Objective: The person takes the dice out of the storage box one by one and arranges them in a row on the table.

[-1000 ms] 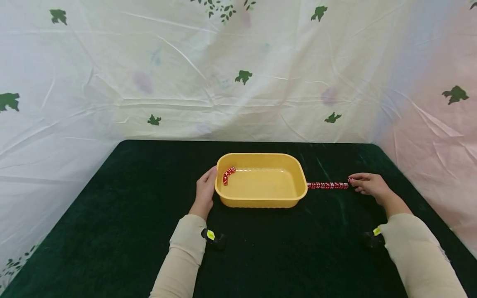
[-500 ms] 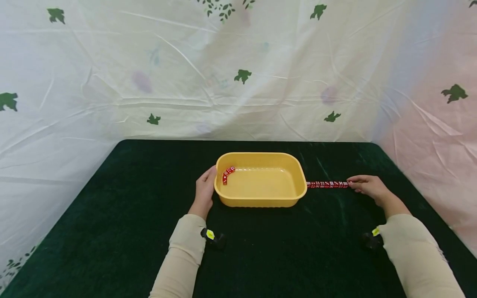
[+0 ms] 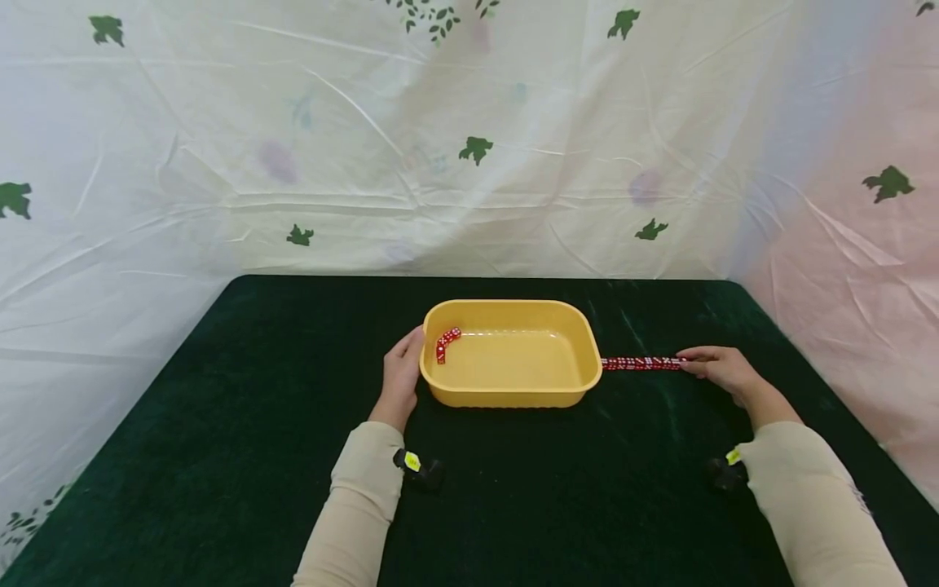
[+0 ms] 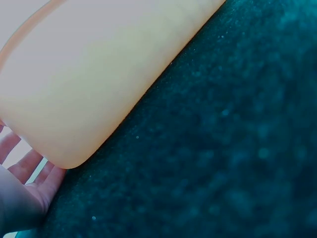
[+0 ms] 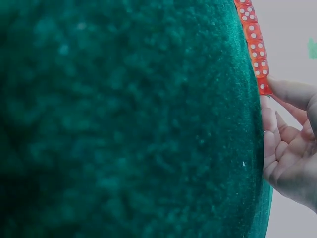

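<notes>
the row of red dice beside the yellow box looks mostly done; the few dice inside are probably left. the right hand pinches the end die; the left hand rests unclenched against the box.

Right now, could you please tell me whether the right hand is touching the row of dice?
Touching: in the right wrist view, the right hand meets the end die with no gap.

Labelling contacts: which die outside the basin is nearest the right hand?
The end die, farthest from the basin; in the wrist view it shows one pip, its neighbour four.
</notes>
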Available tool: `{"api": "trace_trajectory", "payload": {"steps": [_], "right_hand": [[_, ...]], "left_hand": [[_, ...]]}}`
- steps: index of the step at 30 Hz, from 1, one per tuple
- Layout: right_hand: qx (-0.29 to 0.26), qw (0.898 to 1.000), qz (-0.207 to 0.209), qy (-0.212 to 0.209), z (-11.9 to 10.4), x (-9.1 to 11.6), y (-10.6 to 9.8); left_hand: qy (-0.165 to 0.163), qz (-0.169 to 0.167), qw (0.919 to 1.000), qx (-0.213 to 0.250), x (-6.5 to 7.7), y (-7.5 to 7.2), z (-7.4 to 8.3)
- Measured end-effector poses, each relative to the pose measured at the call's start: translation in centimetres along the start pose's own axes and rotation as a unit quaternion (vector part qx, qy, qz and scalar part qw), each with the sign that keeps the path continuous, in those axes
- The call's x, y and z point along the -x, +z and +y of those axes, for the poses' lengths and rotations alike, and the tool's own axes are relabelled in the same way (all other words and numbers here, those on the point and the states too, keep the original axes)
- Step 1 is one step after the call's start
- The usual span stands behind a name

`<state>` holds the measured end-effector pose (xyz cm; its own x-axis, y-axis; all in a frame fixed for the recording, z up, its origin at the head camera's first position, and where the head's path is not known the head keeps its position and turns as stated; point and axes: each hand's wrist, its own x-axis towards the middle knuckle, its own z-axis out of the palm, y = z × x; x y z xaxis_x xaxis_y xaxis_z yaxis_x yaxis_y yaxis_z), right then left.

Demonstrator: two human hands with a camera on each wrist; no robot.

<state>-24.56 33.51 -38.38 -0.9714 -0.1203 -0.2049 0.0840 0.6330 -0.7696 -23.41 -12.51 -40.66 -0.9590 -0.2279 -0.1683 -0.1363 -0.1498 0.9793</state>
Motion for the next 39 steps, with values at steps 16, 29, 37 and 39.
{"api": "trace_trajectory", "payload": {"steps": [16,29,37,39], "right_hand": [[0.005,0.997,-0.068,0.045,-1.4,-0.3,-1.4],[0.036,0.997,-0.058,0.024,-5.0,-1.1,-3.2],[0.039,0.998,-0.039,-0.022,-8.8,-2.2,-3.4],[0.039,0.998,-0.039,-0.026,-9.7,-2.5,-3.3]], "left_hand": [[-0.007,0.001,1.0,0.0,0.1,0.0,-0.1],[-0.004,0.0,1.0,-0.001,-0.1,-0.3,-0.1],[-0.002,-0.007,1.0,0.0,0.0,-0.2,0.0],[-0.001,-0.009,1.0,0.002,0.1,-0.2,0.1]]}}
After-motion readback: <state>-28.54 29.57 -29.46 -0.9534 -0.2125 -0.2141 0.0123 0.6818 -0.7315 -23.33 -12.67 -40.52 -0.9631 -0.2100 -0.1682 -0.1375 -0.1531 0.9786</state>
